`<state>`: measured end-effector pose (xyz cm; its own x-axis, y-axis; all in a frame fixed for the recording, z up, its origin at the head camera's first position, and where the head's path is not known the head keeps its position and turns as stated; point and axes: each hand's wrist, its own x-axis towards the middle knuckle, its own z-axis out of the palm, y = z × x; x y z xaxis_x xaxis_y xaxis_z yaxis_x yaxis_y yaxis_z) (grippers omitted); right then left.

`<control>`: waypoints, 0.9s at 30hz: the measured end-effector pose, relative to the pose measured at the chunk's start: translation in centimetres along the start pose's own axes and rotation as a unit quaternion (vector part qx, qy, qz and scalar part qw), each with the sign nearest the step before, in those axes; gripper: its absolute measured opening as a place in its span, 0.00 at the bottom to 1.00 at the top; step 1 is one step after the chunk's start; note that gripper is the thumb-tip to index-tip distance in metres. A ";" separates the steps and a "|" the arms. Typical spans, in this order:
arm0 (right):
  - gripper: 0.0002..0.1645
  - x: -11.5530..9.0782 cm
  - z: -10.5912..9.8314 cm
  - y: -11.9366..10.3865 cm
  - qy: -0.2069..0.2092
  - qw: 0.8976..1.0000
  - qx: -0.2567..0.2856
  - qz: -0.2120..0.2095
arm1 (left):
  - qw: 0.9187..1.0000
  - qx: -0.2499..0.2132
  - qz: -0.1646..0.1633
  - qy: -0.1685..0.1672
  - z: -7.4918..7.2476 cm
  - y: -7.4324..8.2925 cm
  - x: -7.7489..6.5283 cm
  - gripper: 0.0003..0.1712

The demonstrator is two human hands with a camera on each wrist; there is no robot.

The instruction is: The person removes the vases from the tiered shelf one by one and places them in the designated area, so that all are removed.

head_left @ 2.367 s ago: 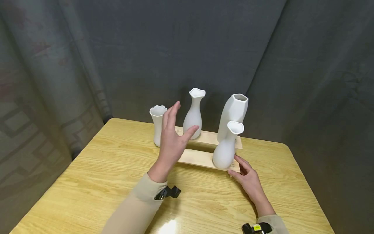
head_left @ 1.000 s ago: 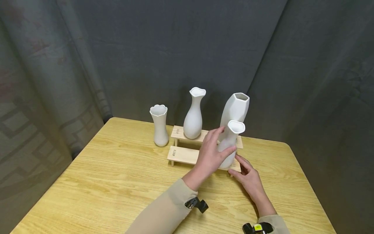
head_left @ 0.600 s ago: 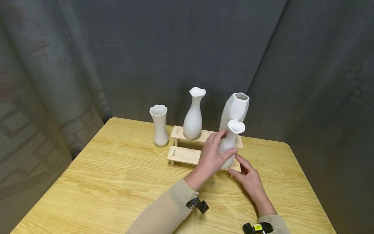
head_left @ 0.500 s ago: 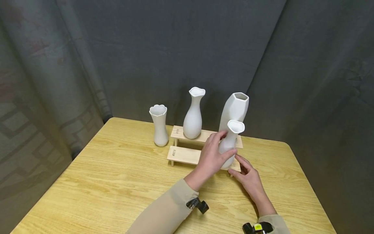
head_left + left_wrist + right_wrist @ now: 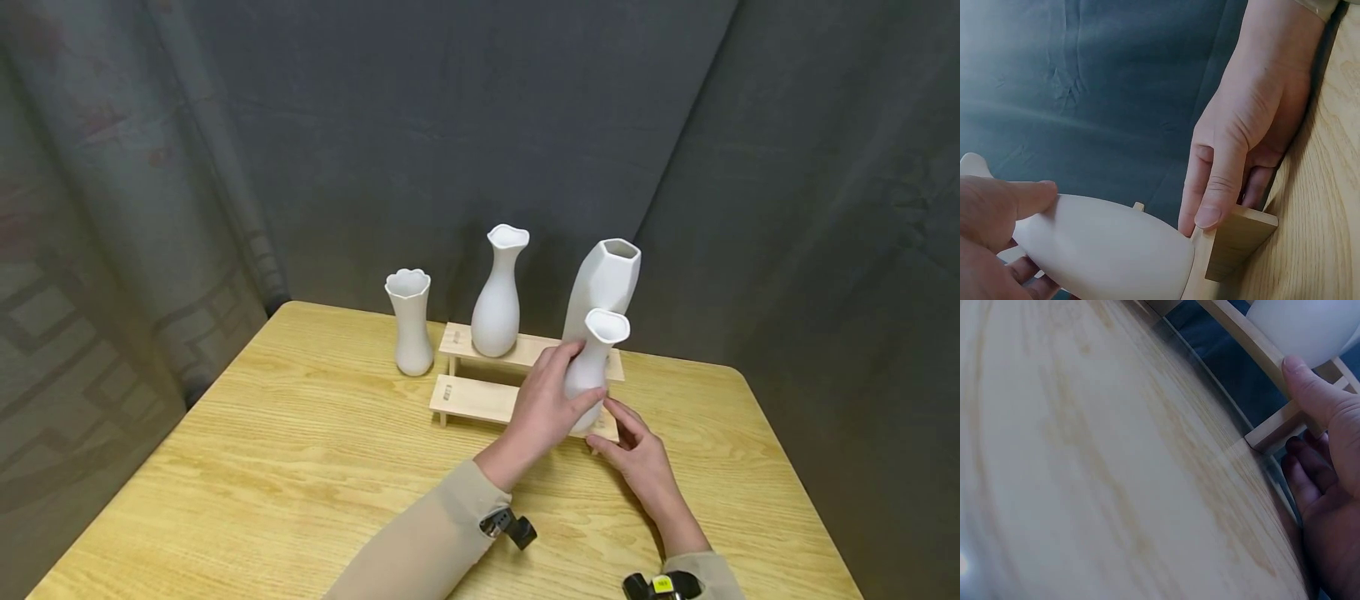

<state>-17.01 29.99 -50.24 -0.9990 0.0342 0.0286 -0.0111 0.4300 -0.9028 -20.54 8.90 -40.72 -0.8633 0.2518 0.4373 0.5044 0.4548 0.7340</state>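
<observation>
In the head view my left hand (image 5: 543, 404) grips a white narrow-necked vase (image 5: 592, 367) round its body. It stands upright at the right end of the lower shelf of a two-tier wooden stand (image 5: 476, 398). My right hand (image 5: 641, 454) pinches the right end of that shelf, just beside the vase. The left wrist view shows the thumb on the vase's smooth body (image 5: 1110, 250) and the right thumb on the shelf's edge. The right wrist view shows my right hand (image 5: 1347, 450) at the stand's corner leg (image 5: 1272, 428); the vase's base is above it.
On the upper shelf stand a wavy-rimmed white vase (image 5: 495, 312) and a faceted white vase (image 5: 603, 283), partly hidden behind the gripped one. A scalloped-rim white vase (image 5: 412, 333) stands on the wooden table (image 5: 300, 467) left of the stand. Grey curtains (image 5: 450, 125) hang behind.
My left hand has moved right from in front of the scalloped-rim vase and closed round the narrow-necked vase. My right hand has stayed at the stand's end.
</observation>
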 end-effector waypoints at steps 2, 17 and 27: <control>0.49 0.0 0.0 0.1 0.000 1.000 0.001 0.000 | 1.000 0.003 0.002 0.000 0.1 0.0 0.0 0.39; 0.49 -0.1 0.1 0.3 0.005 1.000 -0.001 -0.003 | 1.000 0.021 0.013 0.005 0.2 0.0 -0.2 0.38; 0.48 -0.1 0.1 -0.1 0.006 1.000 -0.005 -0.007 | 1.000 0.004 0.016 0.018 -2.0 0.9 -0.3 0.36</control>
<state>-16.94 29.87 -50.24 -0.9981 0.0392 0.0470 -0.0250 0.4396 -0.8979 -19.76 7.53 -39.14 -0.8454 0.2351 0.4797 0.5319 0.4541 0.7148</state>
